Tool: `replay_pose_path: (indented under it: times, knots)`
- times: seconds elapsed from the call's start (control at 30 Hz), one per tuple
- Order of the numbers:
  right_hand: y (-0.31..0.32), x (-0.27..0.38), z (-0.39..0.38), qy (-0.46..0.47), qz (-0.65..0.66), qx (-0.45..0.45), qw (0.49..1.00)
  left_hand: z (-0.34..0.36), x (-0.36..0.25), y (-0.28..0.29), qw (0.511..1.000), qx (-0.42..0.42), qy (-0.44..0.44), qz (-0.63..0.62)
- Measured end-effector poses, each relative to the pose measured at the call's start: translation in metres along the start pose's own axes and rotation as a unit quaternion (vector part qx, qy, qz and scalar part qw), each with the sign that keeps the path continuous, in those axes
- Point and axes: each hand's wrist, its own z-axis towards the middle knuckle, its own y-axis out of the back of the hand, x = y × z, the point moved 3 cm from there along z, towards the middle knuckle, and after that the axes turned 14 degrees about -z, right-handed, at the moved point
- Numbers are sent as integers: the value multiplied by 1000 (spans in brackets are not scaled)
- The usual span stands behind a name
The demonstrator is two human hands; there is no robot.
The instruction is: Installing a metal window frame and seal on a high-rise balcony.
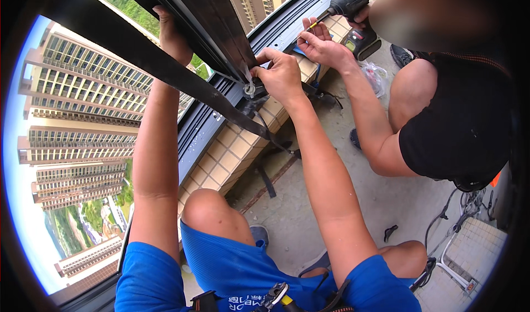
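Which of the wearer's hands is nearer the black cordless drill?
Right. The right hand is left of the drill, beside the dark metal post; the left hand is farther left, beyond the post.

We have before us a long, dark post point(218, 19), its broad face glossy brown, its left side black and lengthwise grooved. It runs up past the view's top edge, its foot by the inner edge of the black window rail point(205, 123). At that foot we find a small, round silvery fitting point(249, 89); whether they touch, we cannot tell.
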Motion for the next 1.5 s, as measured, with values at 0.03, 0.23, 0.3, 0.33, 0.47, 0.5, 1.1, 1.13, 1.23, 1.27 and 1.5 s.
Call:
replay_pose_path:
  times: [0.03, 0.23, 0.3, 0.33, 0.47, 0.5, 1.1, 1.13, 1.23, 1.27, 1.5]
  knots:
    - [-1, 0, 1, 1, 1, 0, 1000, 1, 0, 2, 1000, 0, -1, 1]
    - [-1, 2, -1, -23, 8, -5, 1000, 0, 1, 1, 1000, -14, 16, -23]
    - [3, 7, -3, -25, -6, 0, 1000, 0, 1, 1, 999, -22, 14, -24]
    - [3, 8, -3, -24, -6, 0, 1000, -1, 0, 1, 999, -22, 13, -24]
    - [2, 7, -3, -29, -4, 3, 1000, -2, -2, -1, 1000, -10, 17, -6]
    - [2, 6, -4, -31, -4, 6, 999, -3, -2, -4, 1000, -14, 24, -10]
    - [-2, 4, -4, 13, 22, -9, 1000, 0, 1, 1, 1000, 21, 21, 4]
    - [-1, 4, -5, 12, 21, -9, 1000, 2, 4, 3, 1000, 22, 22, 3]
    - [-2, 7, -5, -6, 25, 8, 1000, 5, 6, 13, 999, -22, 32, -30]
    - [-1, 6, -4, -3, 16, 4, 1000, 3, 5, 6, 998, 5, 39, -49]
    - [0, 6, -5, -10, -4, 1, 1000, -6, -1, -28, 896, 302, 129, -298]
